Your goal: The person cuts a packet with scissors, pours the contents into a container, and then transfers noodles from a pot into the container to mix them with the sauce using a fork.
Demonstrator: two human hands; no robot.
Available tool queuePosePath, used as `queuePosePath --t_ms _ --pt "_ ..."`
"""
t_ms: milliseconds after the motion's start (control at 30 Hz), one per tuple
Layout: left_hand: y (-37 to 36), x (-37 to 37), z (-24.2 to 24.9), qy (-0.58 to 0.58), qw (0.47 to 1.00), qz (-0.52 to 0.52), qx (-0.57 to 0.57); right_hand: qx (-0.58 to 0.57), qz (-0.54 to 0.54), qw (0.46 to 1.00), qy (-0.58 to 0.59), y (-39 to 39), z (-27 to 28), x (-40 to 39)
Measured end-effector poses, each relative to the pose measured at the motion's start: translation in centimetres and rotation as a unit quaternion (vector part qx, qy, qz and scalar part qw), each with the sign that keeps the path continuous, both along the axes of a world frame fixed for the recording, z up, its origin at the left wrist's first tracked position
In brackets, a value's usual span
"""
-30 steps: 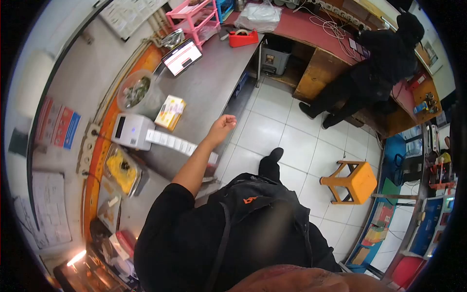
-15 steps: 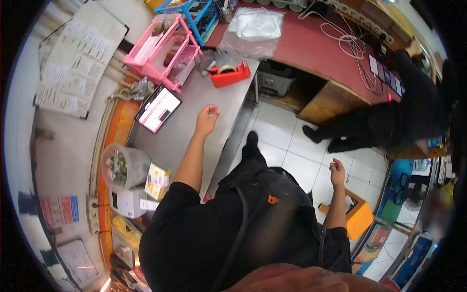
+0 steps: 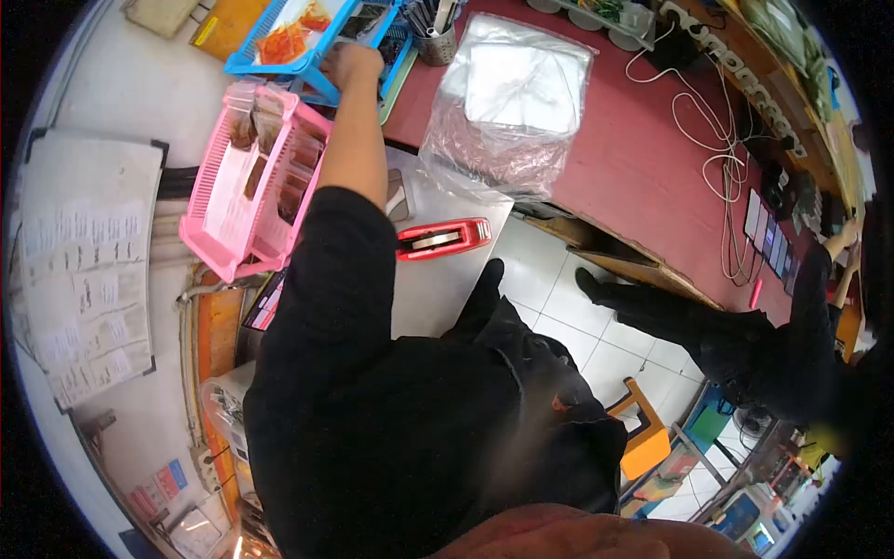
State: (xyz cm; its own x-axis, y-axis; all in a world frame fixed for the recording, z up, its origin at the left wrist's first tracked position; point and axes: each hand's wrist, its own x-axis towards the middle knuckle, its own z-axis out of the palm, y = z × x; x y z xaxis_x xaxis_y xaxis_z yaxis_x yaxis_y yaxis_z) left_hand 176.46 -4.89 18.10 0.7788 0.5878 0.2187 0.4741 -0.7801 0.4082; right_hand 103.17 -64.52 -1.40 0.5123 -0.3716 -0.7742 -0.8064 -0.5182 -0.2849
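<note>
The left hand [image 3: 354,63] is at the blue tiered rack [image 3: 244,66], its fingers bent in among the rack's trays; their tips are hidden, so whether they are apart, together or clamped on something I cannot tell. The rack surrounds the fingers: its tray of orange-red sachets [image 3: 282,44] is just to their left, and another tray with dark contents [image 3: 365,22] is just beyond them. The pink tiered rack [image 3: 209,210], holding brown-filled packets [image 3: 291,191], stands below and left of the fingers, nearer the body. Right of the fingers, on the red counter [image 3: 643,154], are the metal utensil cup [image 3: 437,48], near, and the stack of clear plastic bags [image 3: 521,84], farther off. The red tape dispenser [image 3: 456,238] lies well apart from the fingers, back toward the body, on the metal counter [image 3: 424,298].
</note>
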Motion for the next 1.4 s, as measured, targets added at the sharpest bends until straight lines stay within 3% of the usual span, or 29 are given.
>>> queuePosePath --t_ms 133,233,367,433,533,600,633,667,700,800,867,933,1167,1200,1300,1333,1400 --pt "0.6 3.1 2.1 0.152 0.967 0.191 -0.067 0.003 -0.015 1.000 0.023 1.1 2.0 1.7" --pt "2.2 3.0 3.0 0.218 0.966 0.102 -0.092 0.005 -0.027 0.999 0.030 1.9 3.0 2.1" --pt "3.3 4.0 0.3 0.195 0.973 0.123 0.021 0.006 -0.047 0.998 0.041 2.6 3.8 1.8" --pt "1.7 2.6 1.7 0.152 0.979 0.128 0.046 0.009 -0.054 0.997 0.049 2.7 3.9 1.2" --pt "3.9 4.3 -2.9 -0.046 0.991 0.046 0.113 0.013 -0.061 0.997 0.046 2.2 3.6 1.8" --pt "-1.9 0.8 -0.8 -0.145 0.944 -0.141 0.260 0.016 -0.064 0.996 0.066 2.3 3.5 0.4" --pt "-4.4 -0.2 -1.9 -0.156 0.925 -0.206 0.280 0.019 -0.065 0.995 0.072 2.6 3.2 0.2" --pt "-6.5 -1.5 -2.9 -0.138 0.929 -0.279 0.199 0.022 -0.065 0.995 0.076 2.7 3.1 -0.2" --pt "-7.7 -2.7 -3.9 -0.058 0.931 -0.279 0.227 0.022 -0.067 0.994 0.080 2.6 3.1 -0.5" --pt "-4.1 -0.9 -9.8 0.063 0.973 -0.122 0.184 0.023 -0.069 0.993 0.091 2.5 3.3 -1.3" --pt "-0.7 1.1 -10.9 0.101 0.986 -0.022 0.131 0.022 -0.071 0.993 0.094 2.4 3.3 -1.2" --pt "3.3 4.1 -11.1 0.306 0.952 -0.023 0.007 0.021 -0.072 0.993 0.092 1.8 3.4 -1.0" --pt "4.7 4.9 -13.3 0.279 0.955 0.104 0.012 0.018 -0.085 0.990 0.114 3.6 3.7 -2.7" --pt "4.8 4.7 -13.9 0.173 0.970 0.167 -0.024 0.018 -0.088 0.989 0.116 3.7 3.9 -2.9" --pt "4.5 4.3 -14.0 0.158 0.978 0.114 0.069 0.020 -0.092 0.989 0.117 4.3 4.2 -3.3" --pt "6.3 5.2 -17.2 0.107 0.983 0.116 0.094 0.021 -0.094 0.989 0.116 4.5 4.1 -3.4" --pt "4.4 4.0 -16.4 0.051 0.985 0.081 0.143 0.023 -0.097 0.988 0.113 4.8 4.0 -3.8"
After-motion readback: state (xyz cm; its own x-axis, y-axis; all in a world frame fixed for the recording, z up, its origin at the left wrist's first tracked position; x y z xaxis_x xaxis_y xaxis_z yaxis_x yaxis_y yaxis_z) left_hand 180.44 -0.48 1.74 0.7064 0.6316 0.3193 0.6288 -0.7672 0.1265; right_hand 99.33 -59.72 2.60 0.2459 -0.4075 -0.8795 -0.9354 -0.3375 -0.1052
